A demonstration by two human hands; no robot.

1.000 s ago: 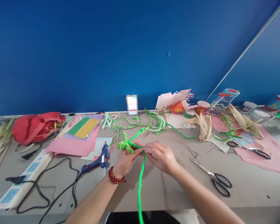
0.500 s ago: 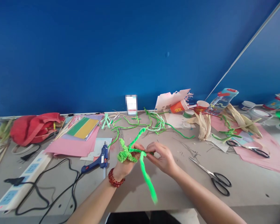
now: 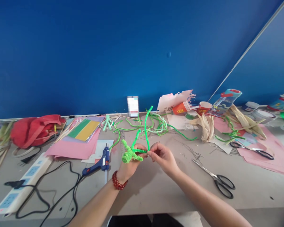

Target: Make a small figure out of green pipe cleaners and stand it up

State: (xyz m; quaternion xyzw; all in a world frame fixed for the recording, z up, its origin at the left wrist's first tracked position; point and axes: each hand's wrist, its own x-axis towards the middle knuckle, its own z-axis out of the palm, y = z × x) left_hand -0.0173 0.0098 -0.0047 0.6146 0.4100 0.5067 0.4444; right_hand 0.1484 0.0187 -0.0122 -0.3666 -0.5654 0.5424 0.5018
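Pinching a green pipe cleaner (image 3: 145, 126) in narrow right fingers (image 3: 154, 152) against a knotted figure (image 3: 129, 156) in the left fingers (image 3: 141, 147), raised end needing winding next.

Bright green chenille pipe-cleaner figure (image 3: 130, 155), held in left hand (image 3: 130, 167), its stem pinched by right hand (image 3: 163, 159); blue hot-glue gun (image 3: 105, 157) to its left; black-handled steel scissors (image 3: 214, 176) to its right.
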